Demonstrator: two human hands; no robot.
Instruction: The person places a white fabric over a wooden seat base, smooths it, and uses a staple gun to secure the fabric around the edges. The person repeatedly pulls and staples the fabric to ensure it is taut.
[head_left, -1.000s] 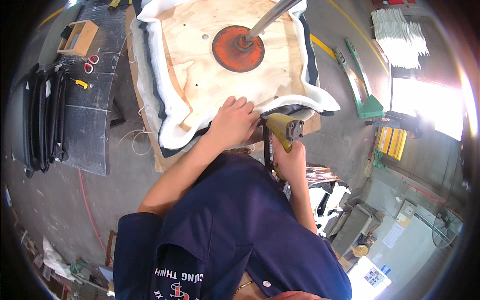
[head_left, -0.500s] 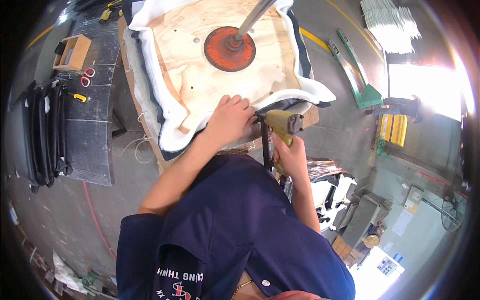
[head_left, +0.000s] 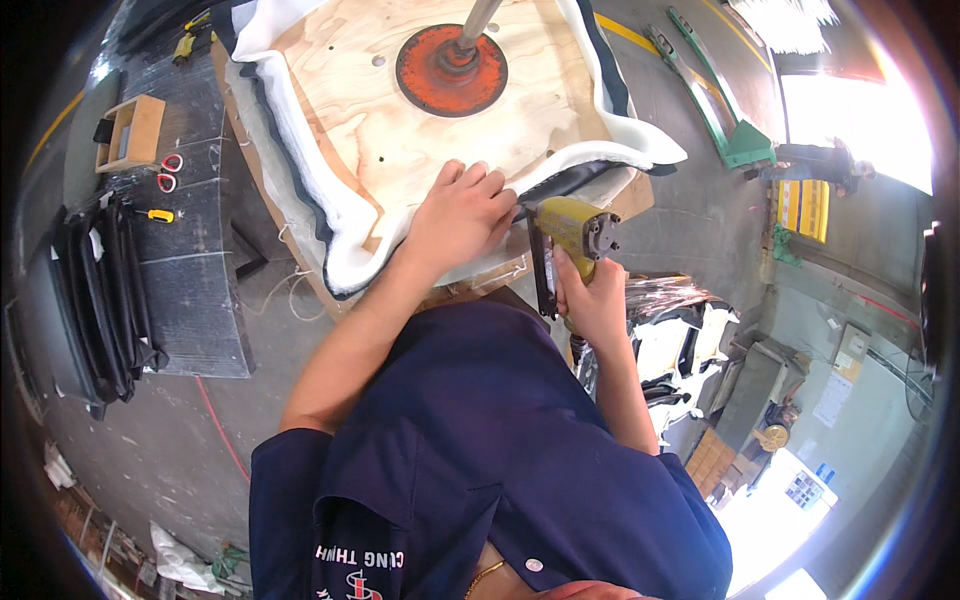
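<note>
In front of me is a plywood panel (head_left: 370,100), edged with white padding (head_left: 292,125) and dark cover material. A round orange-red disc (head_left: 420,75) with a metal post presses on its middle. My left hand (head_left: 462,218) is closed over the panel's near edge, fingers curled on the padding and cover; what lies beneath the fingers is hidden. My right hand (head_left: 597,300) grips a yellow-green staple gun (head_left: 575,228) with a black magazine. The gun's nose is close beside my left fingers at the near edge; I cannot tell whether it touches the cover.
On the left, a dark plastic-covered table (head_left: 195,290) bears a stack of black covers (head_left: 95,300), a yellow-handled tool (head_left: 158,215), red-handled scissors (head_left: 170,172) and a wooden box (head_left: 135,135). A green pallet jack (head_left: 735,140) stands far right. White-and-black padded pieces (head_left: 690,345) lie at my right.
The whole view has shifted and turned slightly. The staple gun has tilted a little, its nose still near my left fingers. My left hand keeps its place on the edge.
</note>
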